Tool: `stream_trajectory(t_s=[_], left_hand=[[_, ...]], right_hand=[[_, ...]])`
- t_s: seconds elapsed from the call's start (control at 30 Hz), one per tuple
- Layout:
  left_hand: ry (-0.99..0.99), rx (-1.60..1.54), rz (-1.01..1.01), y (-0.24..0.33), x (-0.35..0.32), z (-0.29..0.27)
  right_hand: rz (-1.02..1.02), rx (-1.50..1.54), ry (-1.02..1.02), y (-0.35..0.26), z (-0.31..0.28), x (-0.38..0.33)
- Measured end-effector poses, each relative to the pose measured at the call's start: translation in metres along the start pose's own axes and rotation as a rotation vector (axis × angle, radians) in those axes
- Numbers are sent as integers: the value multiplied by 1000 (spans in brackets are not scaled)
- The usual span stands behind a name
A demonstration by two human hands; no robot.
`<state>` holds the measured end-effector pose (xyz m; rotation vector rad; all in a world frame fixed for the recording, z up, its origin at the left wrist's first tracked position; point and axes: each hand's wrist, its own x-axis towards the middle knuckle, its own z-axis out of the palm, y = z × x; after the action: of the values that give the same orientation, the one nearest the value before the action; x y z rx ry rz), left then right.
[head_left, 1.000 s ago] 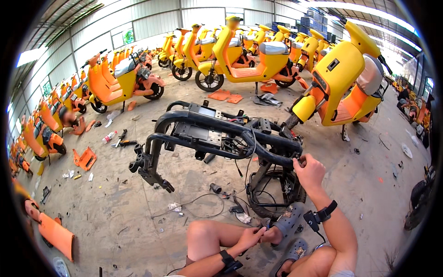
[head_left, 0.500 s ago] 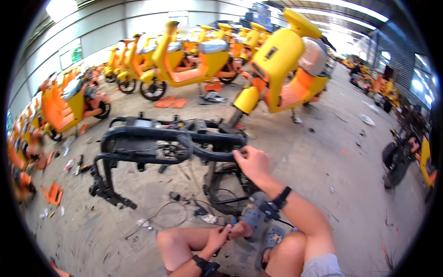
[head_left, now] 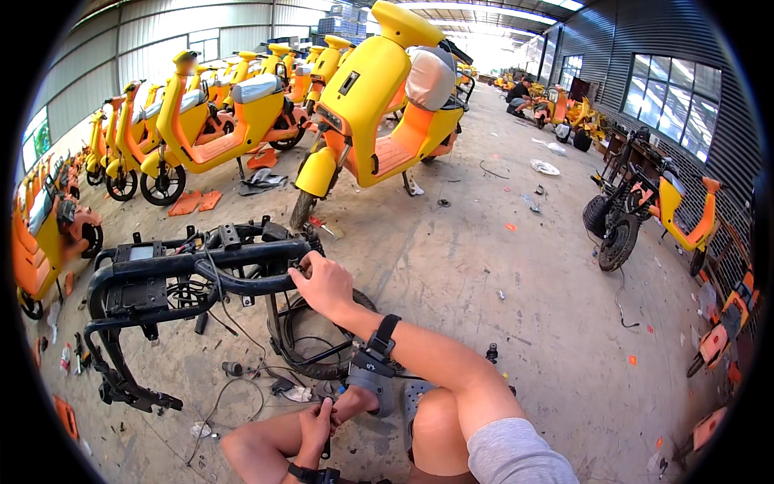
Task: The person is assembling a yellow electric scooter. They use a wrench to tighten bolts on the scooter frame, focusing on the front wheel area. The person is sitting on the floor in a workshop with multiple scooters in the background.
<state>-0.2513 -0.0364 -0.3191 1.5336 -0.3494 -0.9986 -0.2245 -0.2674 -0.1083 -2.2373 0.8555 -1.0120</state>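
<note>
In front of me a stripped black scooter frame (head_left: 242, 256) stands on the concrete floor, with bare tubes and a battery-sized tray. My right hand (head_left: 326, 286) has its fingers curled on the frame's right end; the fingertips are partly hidden. Below that end is a wheel with a black tyre (head_left: 367, 305). Low between my legs, my left hand (head_left: 314, 426) is closed around a thin dark handle-like thing (head_left: 326, 448), whose kind I cannot make out. Loose black cables (head_left: 258, 387) trail over the floor beside it.
Just beyond the frame stands a yellow and orange scooter (head_left: 363, 105), with rows of similar ones behind it. A screwdriver-like red-handled tool (head_left: 321, 226) lies by its front wheel. At right is a partly stripped scooter (head_left: 625, 218). Far back, a person (head_left: 518, 97) crouches near scooters.
My view has swung to the right, so the frame and scooters sit further left in the picture. My right hand stays at the frame's end; my left hand stays low and closed.
</note>
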Motion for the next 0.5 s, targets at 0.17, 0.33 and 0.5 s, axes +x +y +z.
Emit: stream_trajectory(t_s=[0.17, 0.33, 0.5], left_hand=[[-20, -26, 13, 1, 0, 0], [-13, 12, 14, 2, 0, 0], [7, -9, 2, 5, 0, 1]], right_hand=[[-44, 29, 12, 6, 3, -1], [-121, 119, 26, -4, -5, -2], [-187, 194, 8, 7, -10, -9]])
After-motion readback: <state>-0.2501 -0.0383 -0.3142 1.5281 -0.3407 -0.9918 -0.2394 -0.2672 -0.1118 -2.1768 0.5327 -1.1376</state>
